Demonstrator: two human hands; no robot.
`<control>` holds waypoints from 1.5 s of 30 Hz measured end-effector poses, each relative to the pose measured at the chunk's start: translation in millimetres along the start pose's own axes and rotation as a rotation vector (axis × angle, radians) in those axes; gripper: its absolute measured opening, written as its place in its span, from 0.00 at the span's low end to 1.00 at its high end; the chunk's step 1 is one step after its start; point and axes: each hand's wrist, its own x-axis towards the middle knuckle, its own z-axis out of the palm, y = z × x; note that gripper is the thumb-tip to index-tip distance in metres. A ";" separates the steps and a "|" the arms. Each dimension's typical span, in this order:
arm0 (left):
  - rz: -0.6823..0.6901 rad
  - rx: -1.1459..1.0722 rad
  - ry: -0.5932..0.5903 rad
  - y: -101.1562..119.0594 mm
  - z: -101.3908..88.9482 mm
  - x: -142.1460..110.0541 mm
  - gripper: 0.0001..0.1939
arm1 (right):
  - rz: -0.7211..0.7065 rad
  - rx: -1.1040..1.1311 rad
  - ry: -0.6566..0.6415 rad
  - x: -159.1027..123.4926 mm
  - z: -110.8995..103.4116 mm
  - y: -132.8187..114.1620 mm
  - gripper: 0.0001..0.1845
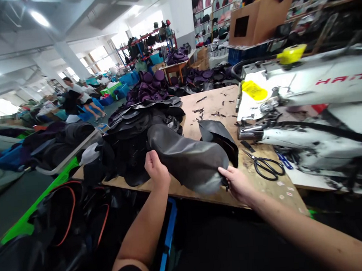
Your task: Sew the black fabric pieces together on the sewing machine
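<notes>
Nearest me lie my bare forearms (299, 230), left fingers (150, 160) and right fingers (229, 175) both closed on curved dark-grey synthetic leather panel (185, 160) above wooden surface (210, 108), gripping firm for not slipping.

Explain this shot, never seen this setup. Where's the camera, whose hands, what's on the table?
One camera worn on a person's head looks forward and down at their own bare hands. The left hand and right hand hold a dark grey sheet of flexible material over a wooden table. On the table lie a pile of black cut pieces and black-handled scissors. A white industrial sewing machine stands at the right.
</notes>
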 end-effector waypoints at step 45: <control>-0.052 0.598 -0.565 -58.9 105.3 -87.3 0.15 | -0.882 -1.494 -0.708 -107.5 -32.2 -209.8 0.11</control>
